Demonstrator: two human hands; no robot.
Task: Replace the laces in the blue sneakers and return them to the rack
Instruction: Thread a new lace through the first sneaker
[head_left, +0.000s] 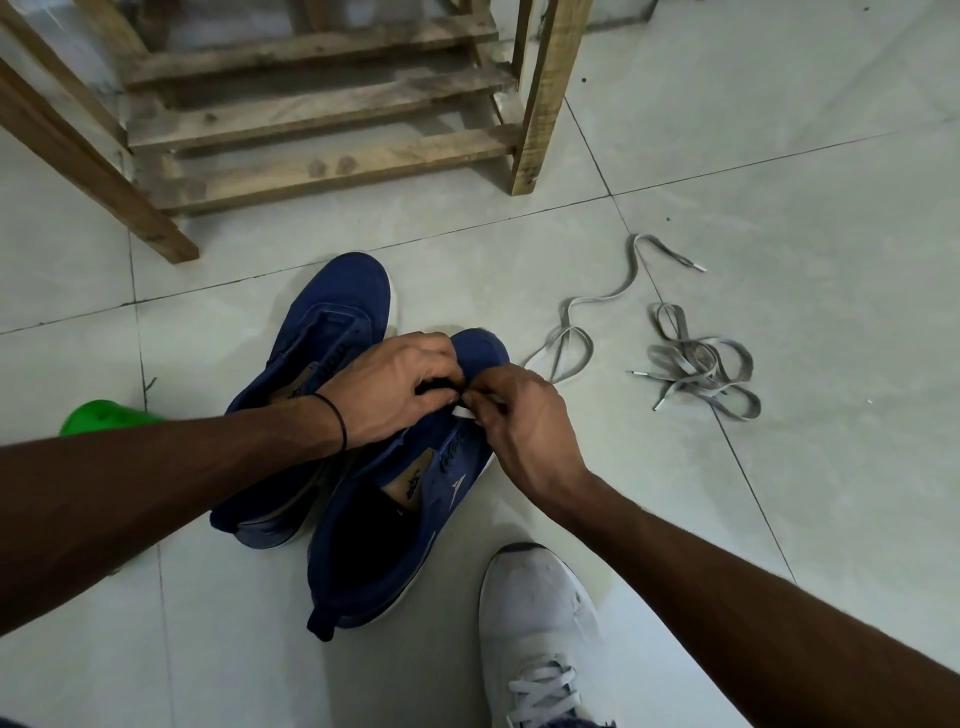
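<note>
Two blue sneakers stand side by side on the tiled floor: the left sneaker (332, 312) lies farther away, the right sneaker (400, 525) nearer to me. Over the right sneaker's eyelet area my left hand (389, 389) curls around something dark, and my right hand (519, 431) pinches a white lace end (464, 411) beside it. The fingers hide the eyelets. Two loose grey laces (701, 364) lie on the floor to the right, one stretched out (597, 304), the other bunched up.
A wooden slatted shoe rack (322, 135) stands at the back left, its shelves bare. A white laced shoe (540, 623) on my foot is at the bottom centre. A green object (104, 415) peeks from behind my left forearm.
</note>
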